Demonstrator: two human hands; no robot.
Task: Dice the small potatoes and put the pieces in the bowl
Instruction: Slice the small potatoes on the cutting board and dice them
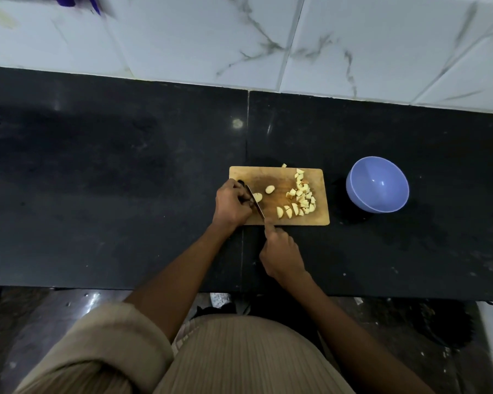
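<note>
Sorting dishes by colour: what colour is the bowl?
Light purple-blue; the bowl shows best in the head view.

Dim, bluish light falls from above, leaving a small glare spot on the dark bench (237, 123) and soft shadows beside the bowl (377, 184), while wide-angle distortion bends the edges and the upper-left corner smears with blur.

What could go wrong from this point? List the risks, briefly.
1. The left hand holds a potato piece right against the knife blade, so its fingers could be nicked.
2. One diced piece sits at the far edge of the cutting board; more could roll onto the counter.
3. The bowl stands apart from the board, so pieces may drop in transfer.
</note>
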